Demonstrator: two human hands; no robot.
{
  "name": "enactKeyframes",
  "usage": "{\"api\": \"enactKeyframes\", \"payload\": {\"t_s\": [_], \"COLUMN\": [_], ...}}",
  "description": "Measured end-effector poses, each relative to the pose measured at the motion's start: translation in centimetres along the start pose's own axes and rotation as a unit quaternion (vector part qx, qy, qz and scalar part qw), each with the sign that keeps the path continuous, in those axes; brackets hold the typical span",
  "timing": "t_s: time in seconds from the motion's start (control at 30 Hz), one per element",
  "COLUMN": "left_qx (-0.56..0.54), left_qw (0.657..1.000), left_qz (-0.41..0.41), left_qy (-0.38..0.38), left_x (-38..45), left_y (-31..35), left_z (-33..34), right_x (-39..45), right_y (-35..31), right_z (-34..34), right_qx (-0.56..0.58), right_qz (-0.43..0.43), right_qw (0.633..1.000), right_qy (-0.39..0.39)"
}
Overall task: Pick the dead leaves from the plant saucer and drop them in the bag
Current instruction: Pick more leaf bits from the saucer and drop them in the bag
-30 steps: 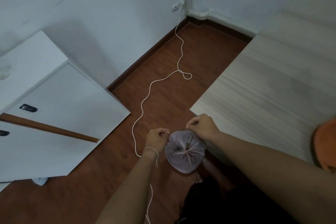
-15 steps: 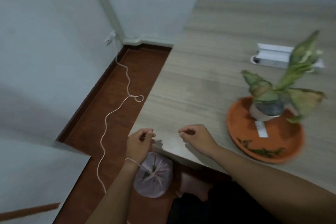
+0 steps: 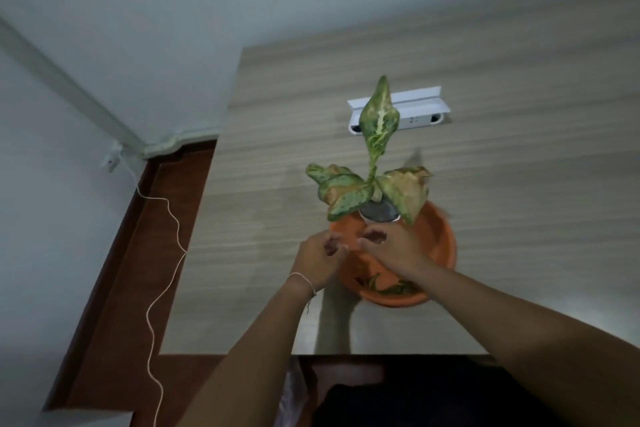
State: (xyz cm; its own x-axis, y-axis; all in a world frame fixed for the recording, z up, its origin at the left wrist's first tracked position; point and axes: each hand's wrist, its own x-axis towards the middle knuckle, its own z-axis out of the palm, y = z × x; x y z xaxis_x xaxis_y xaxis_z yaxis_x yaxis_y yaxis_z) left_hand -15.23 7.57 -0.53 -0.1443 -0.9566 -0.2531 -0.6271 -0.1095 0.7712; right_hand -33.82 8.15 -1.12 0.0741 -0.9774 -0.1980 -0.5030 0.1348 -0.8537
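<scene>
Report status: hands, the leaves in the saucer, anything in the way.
Left hand and right hand over orange saucer, both empty, fingers loosely curled. Dead leaves lie at saucer's near edge. Plant overhangs saucer's far side; leaves unobstructed.

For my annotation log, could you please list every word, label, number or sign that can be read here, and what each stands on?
None can be read.
White power strip at the back of the table: small dark marks on its front face, too small and blurred to read.
Plant pot in the orange saucer: no label visible; the hands cover its front.
</scene>
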Motion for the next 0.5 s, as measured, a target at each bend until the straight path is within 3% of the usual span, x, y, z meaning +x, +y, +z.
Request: {"api": "enactKeyframes", "payload": {"t_s": [0.1, 0.23, 0.37, 0.5], "left_qx": [0.075, 0.134, 0.263, 0.395], "left_qw": [0.996, 0.982, 0.935, 0.870], "left_qz": [0.001, -0.020, 0.006, 0.055], "left_qy": [-0.041, -0.131, -0.238, -0.290], "left_x": [0.6, 0.9, 1.3, 1.9], "left_y": [0.7, 2.1, 2.2, 2.2], "left_z": [1.5, 3.0, 4.0, 4.4], "right_x": [-0.3, 0.1, -0.1, -0.3], "right_y": [1.2, 2.9, 4.0, 5.2], "right_z": [-1.1, -1.4, -1.1, -1.3], "right_qx": [-0.036, -0.194, -0.298, -0.337], "right_qz": [0.008, 0.047, 0.063, 0.100], "right_qw": [0.999, 0.972, 0.936, 0.915], "right_qy": [-0.017, -0.125, -0.178, -0.199]}}
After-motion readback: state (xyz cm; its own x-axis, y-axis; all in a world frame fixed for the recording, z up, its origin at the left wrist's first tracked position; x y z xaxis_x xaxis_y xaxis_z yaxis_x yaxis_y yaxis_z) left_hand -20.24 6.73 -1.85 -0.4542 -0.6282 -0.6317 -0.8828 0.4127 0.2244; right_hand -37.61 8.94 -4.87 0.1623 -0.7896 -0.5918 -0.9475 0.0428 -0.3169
